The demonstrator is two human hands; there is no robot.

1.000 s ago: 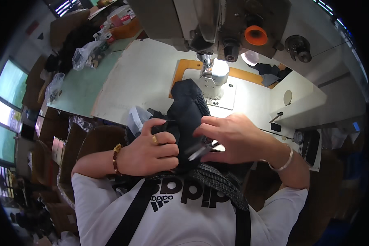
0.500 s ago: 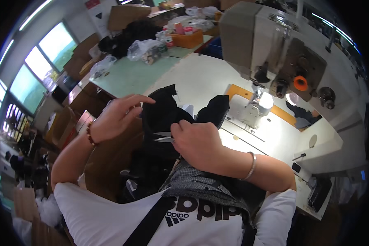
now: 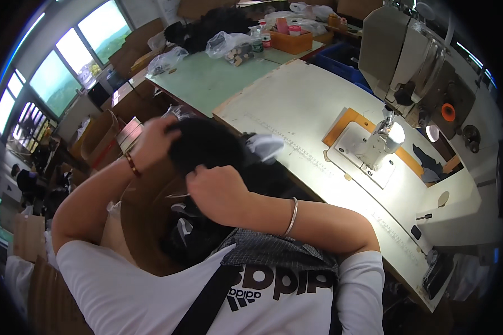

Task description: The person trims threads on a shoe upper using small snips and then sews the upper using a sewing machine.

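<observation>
Both my hands grip a bundle of black fabric [image 3: 209, 146] held out to my left, beyond the near-left corner of the sewing table [image 3: 296, 106]. My left hand [image 3: 153, 139] clasps its far left side, fingers curled over the top. My right hand [image 3: 215, 190] is closed on its near edge, and a thin metal tool shows under that hand. A white lining piece [image 3: 265, 146] sticks out of the bundle on the right. More dark fabric [image 3: 198, 234] hangs below, toward my lap.
A grey sewing machine [image 3: 408, 67] stands at the right with its lamp lit over a white plate [image 3: 369, 162]. A green table [image 3: 207, 78] behind holds plastic bags and an orange tray [image 3: 290, 42]. Cardboard boxes [image 3: 103, 139] stand at my left under the windows.
My head has turned left, away from the machine. Both hands have carried the black fabric off the table edge to my left, and my left hand has closed over its far side.
</observation>
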